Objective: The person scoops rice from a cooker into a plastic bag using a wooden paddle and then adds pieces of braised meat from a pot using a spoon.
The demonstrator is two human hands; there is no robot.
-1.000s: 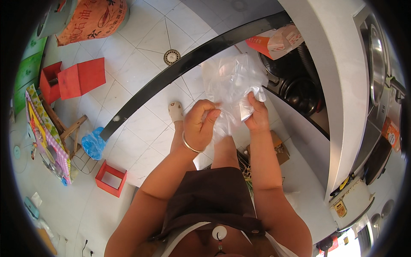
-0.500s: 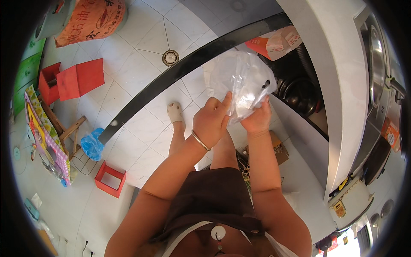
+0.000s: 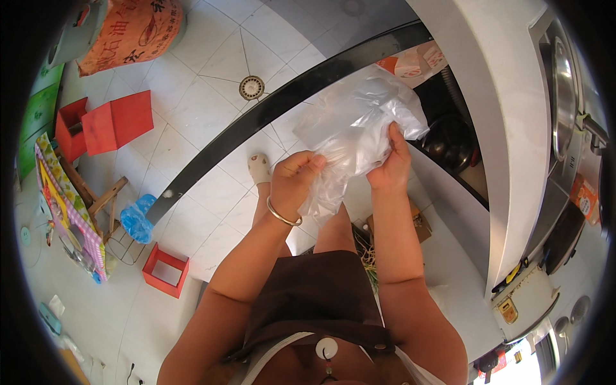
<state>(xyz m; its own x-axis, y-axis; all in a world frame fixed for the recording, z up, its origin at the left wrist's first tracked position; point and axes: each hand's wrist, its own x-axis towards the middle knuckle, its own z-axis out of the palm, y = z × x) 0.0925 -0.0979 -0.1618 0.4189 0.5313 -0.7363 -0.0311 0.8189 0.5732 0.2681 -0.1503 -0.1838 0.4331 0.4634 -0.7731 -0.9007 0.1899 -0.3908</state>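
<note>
A crumpled clear plastic bag (image 3: 359,131) is stretched between my two hands over an open cabinet door. My left hand (image 3: 293,181), with a silver bangle at its wrist, pinches the bag's left edge between thumb and fingers. On the other side my right hand (image 3: 393,163) grips the bag, thumb raised along it and the other fingers partly hidden behind the plastic. Whether anything lies inside the bag I cannot make out. Just past my right hand, a dark shiny pot (image 3: 447,142) stands in the open cabinet.
The dark-edged cabinet door (image 3: 221,142) swings out across the tiled floor, a blue bag (image 3: 137,218) at its end. Red boxes (image 3: 117,123) and an orange-wrapped cylinder (image 3: 135,35) stand at left. The pale counter edge (image 3: 507,147) curves along the right.
My left hand has moved left and slightly down, drawing the bag out wider. The bag's shape has spread, and my right thumb has come up over it.
</note>
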